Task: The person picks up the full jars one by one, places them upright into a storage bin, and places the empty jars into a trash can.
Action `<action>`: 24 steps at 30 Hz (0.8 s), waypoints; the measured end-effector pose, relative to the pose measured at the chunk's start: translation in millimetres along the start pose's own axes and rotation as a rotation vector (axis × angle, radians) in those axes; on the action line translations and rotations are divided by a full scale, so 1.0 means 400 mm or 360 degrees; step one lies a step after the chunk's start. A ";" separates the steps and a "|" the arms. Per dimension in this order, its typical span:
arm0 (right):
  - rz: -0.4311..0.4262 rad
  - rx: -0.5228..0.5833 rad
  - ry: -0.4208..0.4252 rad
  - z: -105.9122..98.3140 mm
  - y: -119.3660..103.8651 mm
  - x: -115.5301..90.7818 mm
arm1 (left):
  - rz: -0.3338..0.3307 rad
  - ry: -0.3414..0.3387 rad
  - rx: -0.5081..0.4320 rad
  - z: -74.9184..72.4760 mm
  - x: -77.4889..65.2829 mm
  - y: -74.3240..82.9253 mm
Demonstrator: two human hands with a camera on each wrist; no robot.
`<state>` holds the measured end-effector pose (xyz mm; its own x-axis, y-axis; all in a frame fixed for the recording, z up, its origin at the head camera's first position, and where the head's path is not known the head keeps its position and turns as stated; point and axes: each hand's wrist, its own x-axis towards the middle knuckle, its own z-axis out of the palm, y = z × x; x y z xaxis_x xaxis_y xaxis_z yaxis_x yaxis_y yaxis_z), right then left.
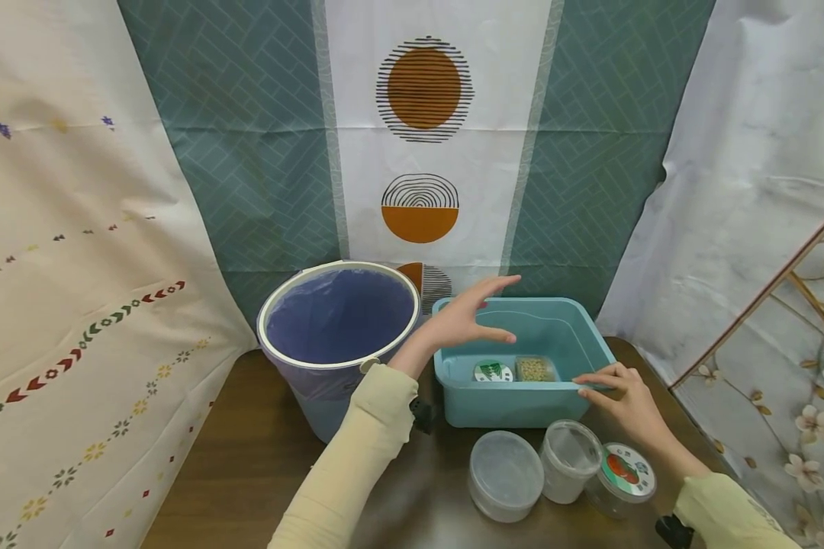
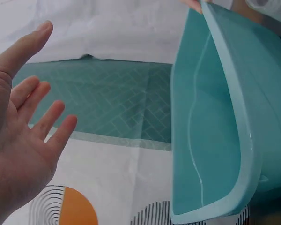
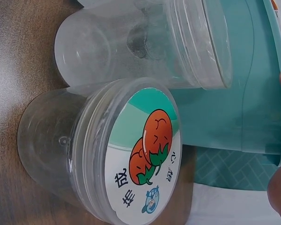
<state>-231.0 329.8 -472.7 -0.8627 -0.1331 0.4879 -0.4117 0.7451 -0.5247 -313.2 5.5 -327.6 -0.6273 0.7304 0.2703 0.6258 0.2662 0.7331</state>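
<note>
A teal plastic bin stands at the back of the table. Inside it lie a jar with a green and white label and a clear container of small yellowish pieces. With spread fingers, my left hand hovers at the bin's left end, holding nothing; in the left wrist view this hand is apart from the bin. My right hand pinches the bin's front rim near the right corner. Only parts of its fingers show in the right wrist view.
A blue trash can with a liner and white rim stands left of the bin. Before the bin are a lidded round container, an open clear jar and a tomato-labelled jar. Patterned cloths hang around the wooden table.
</note>
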 end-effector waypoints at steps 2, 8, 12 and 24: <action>0.0002 -0.0010 -0.0002 0.000 0.002 -0.002 | 0.0016 0.0016 0.0005 -0.002 -0.015 0.009; 0.0005 -0.0015 0.0013 0.003 0.004 -0.004 | 0.0056 0.0079 -0.0005 -0.013 -0.073 0.035; 0.0005 -0.0011 0.0017 0.005 0.004 -0.004 | 0.0083 0.0140 0.0033 -0.022 -0.119 0.044; -0.0017 0.0001 0.0035 0.002 -0.001 0.000 | 0.0058 0.0481 0.0276 -0.071 -0.264 0.046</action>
<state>-231.0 329.1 -473.0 -0.8516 -0.1263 0.5088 -0.4208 0.7434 -0.5199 -248.5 -84.5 -325.0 -0.6956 0.5291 0.4860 0.7035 0.3649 0.6098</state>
